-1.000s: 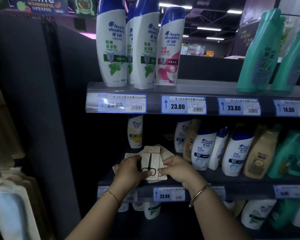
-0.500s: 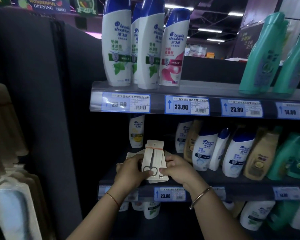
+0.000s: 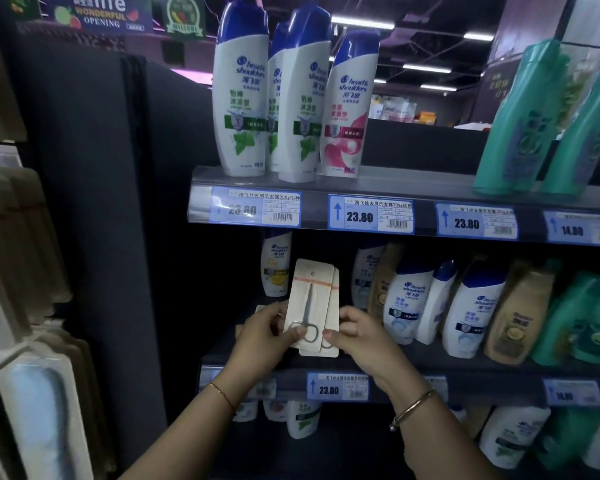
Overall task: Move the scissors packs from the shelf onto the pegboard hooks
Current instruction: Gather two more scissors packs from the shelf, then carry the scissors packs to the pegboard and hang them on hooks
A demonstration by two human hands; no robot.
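A small stack of scissors packs, cream cards with an orange stripe and a hang hole at the top, stands upright over the left end of the middle shelf. Small steel scissors show on the front card. My left hand pinches the stack's lower left edge. My right hand pinches its lower right edge. More cards peek out behind my left hand, mostly hidden. A bare metal hook juts out at the far left, among hanging packaged goods.
Shampoo bottles crowd the middle shelf right of my hands, and taller ones stand on the shelf above. A dark end panel separates the shelving from the hanging packs at the left.
Both hands have gathered the fanned cards into a neat stack and raised it upright off the shelf. The camera has moved closer.
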